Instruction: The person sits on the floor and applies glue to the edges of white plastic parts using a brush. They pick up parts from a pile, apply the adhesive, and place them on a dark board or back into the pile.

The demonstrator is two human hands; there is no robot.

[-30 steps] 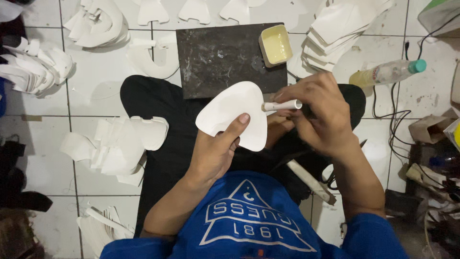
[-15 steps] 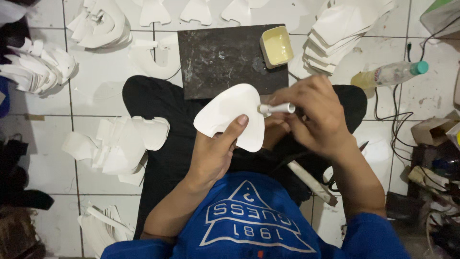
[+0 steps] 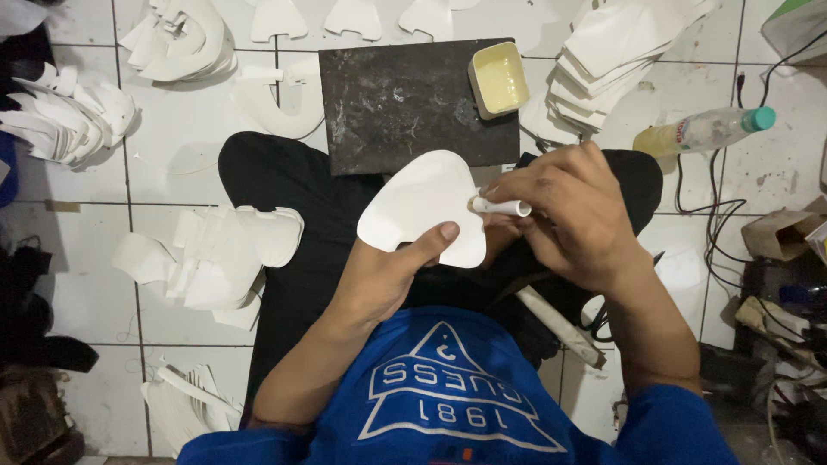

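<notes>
My left hand [image 3: 388,275] holds a white cut piece [image 3: 422,207] of thin sheet with a rounded top, thumb pressed on its lower face. My right hand [image 3: 573,220] grips a small white brush handle [image 3: 501,207] whose tip touches the right edge of the piece. Both hands hover over my lap in dark trousers. Just beyond them lies a dark stained slab [image 3: 413,103] on the tiled floor, with a small square cream tub [image 3: 498,79] of yellowish paste at its right corner.
Stacks of white cut pieces lie around: upper left [image 3: 181,39], far left [image 3: 65,120], left of my knee [image 3: 220,258], lower left [image 3: 185,400], upper right [image 3: 612,60]. A plastic bottle [image 3: 702,131] with a teal cap, black cables [image 3: 732,215] and boxes are on the right.
The brush tip has slid left along the piece's right edge, and my left hand has tilted the piece slightly. Otherwise the surroundings stay the same.
</notes>
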